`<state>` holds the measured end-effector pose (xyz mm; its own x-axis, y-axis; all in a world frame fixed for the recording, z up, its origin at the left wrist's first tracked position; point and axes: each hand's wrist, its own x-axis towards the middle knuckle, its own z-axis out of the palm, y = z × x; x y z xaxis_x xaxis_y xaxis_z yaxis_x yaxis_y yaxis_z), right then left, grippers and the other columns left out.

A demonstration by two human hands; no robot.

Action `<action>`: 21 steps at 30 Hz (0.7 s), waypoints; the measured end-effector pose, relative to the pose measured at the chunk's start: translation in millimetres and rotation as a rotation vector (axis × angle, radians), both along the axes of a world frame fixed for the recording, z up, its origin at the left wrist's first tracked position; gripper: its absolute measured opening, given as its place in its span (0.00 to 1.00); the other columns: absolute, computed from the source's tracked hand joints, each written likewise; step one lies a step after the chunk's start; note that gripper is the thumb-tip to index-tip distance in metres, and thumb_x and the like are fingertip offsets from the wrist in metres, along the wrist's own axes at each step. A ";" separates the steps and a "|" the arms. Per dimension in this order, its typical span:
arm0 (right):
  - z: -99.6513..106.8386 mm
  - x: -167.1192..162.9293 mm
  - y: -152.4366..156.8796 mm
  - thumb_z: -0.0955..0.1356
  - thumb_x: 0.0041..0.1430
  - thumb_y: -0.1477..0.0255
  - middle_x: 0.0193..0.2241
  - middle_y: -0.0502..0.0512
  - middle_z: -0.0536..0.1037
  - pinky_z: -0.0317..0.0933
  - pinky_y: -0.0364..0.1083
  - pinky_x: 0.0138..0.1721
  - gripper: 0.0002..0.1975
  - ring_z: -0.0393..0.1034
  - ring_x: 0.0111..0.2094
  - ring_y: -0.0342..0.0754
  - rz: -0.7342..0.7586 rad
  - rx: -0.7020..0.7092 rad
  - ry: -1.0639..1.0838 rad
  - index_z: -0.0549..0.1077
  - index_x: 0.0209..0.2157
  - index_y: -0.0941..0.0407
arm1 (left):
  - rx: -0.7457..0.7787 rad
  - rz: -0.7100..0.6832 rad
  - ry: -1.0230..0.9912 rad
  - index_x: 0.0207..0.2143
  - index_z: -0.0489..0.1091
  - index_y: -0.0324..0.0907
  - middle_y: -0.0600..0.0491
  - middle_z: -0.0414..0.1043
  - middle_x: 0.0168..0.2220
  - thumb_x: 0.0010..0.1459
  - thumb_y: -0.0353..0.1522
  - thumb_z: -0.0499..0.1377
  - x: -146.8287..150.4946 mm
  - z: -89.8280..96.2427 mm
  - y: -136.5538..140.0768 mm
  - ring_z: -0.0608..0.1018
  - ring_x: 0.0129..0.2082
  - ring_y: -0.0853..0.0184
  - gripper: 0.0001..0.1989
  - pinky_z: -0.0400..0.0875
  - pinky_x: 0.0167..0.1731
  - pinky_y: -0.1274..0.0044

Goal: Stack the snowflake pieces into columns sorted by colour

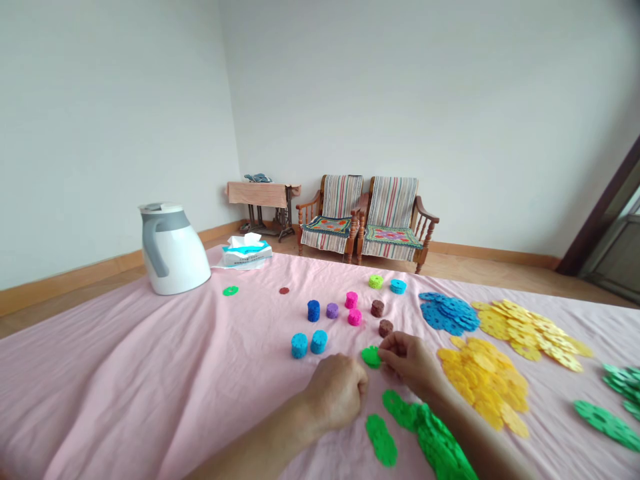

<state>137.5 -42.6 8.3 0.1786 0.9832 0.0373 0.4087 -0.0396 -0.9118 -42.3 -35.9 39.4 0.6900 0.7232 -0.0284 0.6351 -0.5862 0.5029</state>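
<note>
A small stack of bright green notched plastic discs lies on the pink cloth between my hands. My right hand pinches at the right edge of these discs with thumb and forefinger. Just left and nearer, my left hand is curled closed, and whatever its fingers hold is hidden. Loose green discs and a larger green pile lie close in front, partly behind my right forearm. Beyond the hands stand light blue stacks and brown stacks.
Pink, purple, dark blue and lime stacks stand farther back. To the right spread a blue pile, yellow piles and dark green discs. A white kettle-like jug and tissue pack stand at the left. Two chairs are beyond the cloth.
</note>
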 end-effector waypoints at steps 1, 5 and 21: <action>-3.1 -2.4 1.8 0.66 0.46 0.71 0.15 0.46 0.70 0.53 0.41 0.20 0.03 0.63 0.17 0.42 -0.022 0.019 -0.029 0.67 0.23 0.55 | -0.006 0.006 0.000 0.16 0.72 0.41 0.55 0.75 0.20 0.40 0.19 0.51 0.0 0.3 0.1 0.76 0.25 0.68 0.13 0.66 0.28 0.81; -7.0 -7.2 3.3 0.65 0.45 0.74 0.15 0.47 0.71 0.55 0.41 0.21 0.03 0.66 0.19 0.43 -0.084 0.072 -0.183 0.68 0.21 0.54 | -0.023 0.023 -0.015 0.16 0.71 0.40 0.55 0.74 0.19 0.39 0.19 0.50 0.1 -1.4 0.8 0.76 0.24 0.68 0.13 0.66 0.27 0.81; 10.3 8.5 -23.3 0.58 0.55 0.70 0.32 0.52 0.80 0.53 0.38 0.15 0.07 0.71 0.14 0.40 0.084 -0.085 -0.101 0.64 0.31 0.55 | 0.103 0.182 -0.326 0.54 0.63 0.40 0.49 0.74 0.46 0.45 0.15 0.50 2.4 -22.4 8.2 0.74 0.49 0.60 0.32 0.66 0.51 0.69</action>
<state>146.0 -65.8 18.5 0.0948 0.9949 -0.0331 0.5037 -0.0766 -0.8605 -39.9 -27.7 17.0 0.5113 0.8221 0.2506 0.5495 -0.5369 0.6402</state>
